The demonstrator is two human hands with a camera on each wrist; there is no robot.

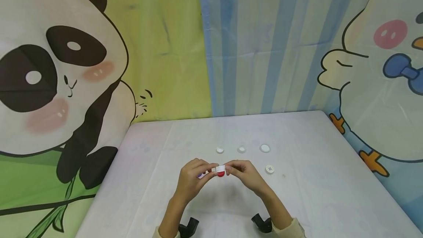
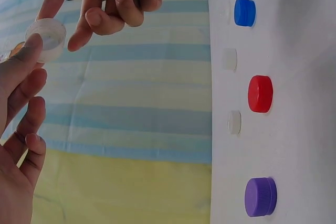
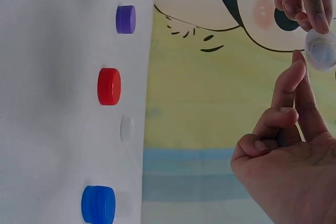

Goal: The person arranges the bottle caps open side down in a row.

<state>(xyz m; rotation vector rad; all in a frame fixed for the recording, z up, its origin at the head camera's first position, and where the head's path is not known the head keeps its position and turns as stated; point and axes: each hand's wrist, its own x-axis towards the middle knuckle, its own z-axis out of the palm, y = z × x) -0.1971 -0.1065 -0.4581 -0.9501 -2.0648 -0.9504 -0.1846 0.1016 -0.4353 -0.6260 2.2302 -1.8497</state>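
A small white bottle cap (image 1: 220, 168) is held up over the table, its hollow side showing in the left wrist view. My left hand (image 1: 191, 179) pinches this cap between thumb and fingers from the left. From the right, my right hand (image 1: 248, 175) reaches to the cap's edge with one fingertip, while another fingertip stands just off the rim in the right wrist view. Its remaining fingers curl loosely. Below the hands, a red cap (image 2: 260, 94), a purple cap (image 2: 260, 196) and a blue cap (image 2: 244, 12) stand in a row; the hands partly hide them in the head view.
Farther back on the white table (image 1: 158, 208) lie several white caps, among them a left one (image 1: 219, 150), a middle one (image 1: 242, 150) and a wider one (image 1: 265, 148). Another white cap (image 1: 269, 169) lies right of my right hand. Printed curtains (image 1: 251, 47) hang behind.
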